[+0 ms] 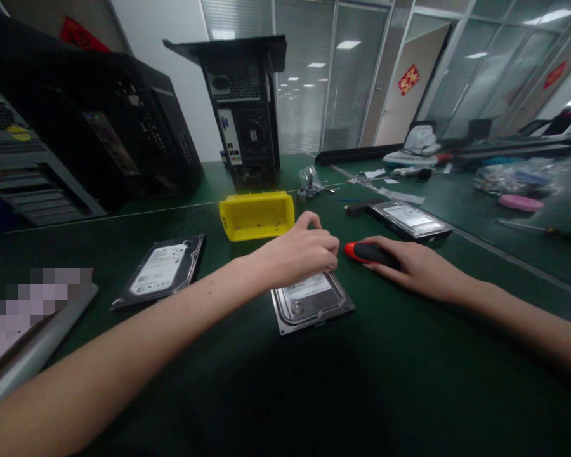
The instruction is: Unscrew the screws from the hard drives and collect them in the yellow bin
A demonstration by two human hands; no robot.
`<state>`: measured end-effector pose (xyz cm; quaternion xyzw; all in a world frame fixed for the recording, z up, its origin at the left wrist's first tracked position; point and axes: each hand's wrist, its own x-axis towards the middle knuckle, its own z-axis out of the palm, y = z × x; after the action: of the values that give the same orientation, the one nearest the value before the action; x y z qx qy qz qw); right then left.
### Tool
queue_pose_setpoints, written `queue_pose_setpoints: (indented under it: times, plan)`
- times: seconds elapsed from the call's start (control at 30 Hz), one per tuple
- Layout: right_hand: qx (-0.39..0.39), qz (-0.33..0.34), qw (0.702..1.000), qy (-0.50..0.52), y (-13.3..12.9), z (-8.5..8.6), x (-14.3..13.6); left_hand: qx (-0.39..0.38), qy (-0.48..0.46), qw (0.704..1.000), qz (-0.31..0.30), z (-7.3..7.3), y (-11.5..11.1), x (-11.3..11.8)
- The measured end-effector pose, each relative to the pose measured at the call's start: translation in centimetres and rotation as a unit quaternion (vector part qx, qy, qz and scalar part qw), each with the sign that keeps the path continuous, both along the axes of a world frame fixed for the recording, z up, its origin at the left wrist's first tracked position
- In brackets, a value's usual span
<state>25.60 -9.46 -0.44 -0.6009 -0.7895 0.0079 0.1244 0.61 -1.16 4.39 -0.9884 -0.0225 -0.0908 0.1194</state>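
Gripping a red-and-black handle [367, 252] at mid-right, your right hand [416, 265] is apart from your left hand [299, 251], curled, hold unclear, over a silver drive [332, 304], its white label [310, 287] unreadable.

Middle drive [314, 304]: smooth silvery metal, softly shiny
Left drive [163, 270]: smooth metal, satin sheen
Drive labels [158, 273]: white paper, matt
Tool handle [372, 254]: matt black grip, rubber-like; glossy red plastic end
Yellow bin [257, 207]: smooth plastic, lightly glossy
Tabletop [247, 387]: smooth green surface, dull sheen
Computer tower [245, 117]: black metal, mostly matt
Bags [528, 172]: clear crinkled plastic film, glossy
Partition [304, 101]: smooth, reflective glass
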Motion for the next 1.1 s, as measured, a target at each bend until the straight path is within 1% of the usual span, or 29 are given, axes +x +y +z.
queue_pose_setpoints:
  times: [0.13, 0.3, 0.47, 0.73, 1.1]
  plan:
    - [-0.015, -0.01, 1.0, -0.006, 0.0, 0.2, -0.1, -0.056, -0.01, 0.998, 0.028, -0.3, 0.6, -0.7]
    - [-0.028, -0.015, 0.999, -0.008, 0.0, 0.2, 0.0, -0.081, -0.019, 0.996, 0.031, -0.5, 0.9, -1.1]
    - [-0.035, -0.018, 0.999, -0.007, 0.0, 0.1, 0.0, -0.078, -0.026, 0.996, 0.019, -0.5, 0.5, -1.0]
    - [-0.029, -0.016, 0.999, -0.008, 0.0, 0.3, -0.2, -0.032, -0.009, 0.999, 0.005, -0.8, 0.8, -1.5]
    - [-0.029, -0.011, 0.999, -0.005, 0.0, 0.2, 0.1, -0.053, -0.016, 0.998, 0.002, -1.7, 1.0, -1.8]
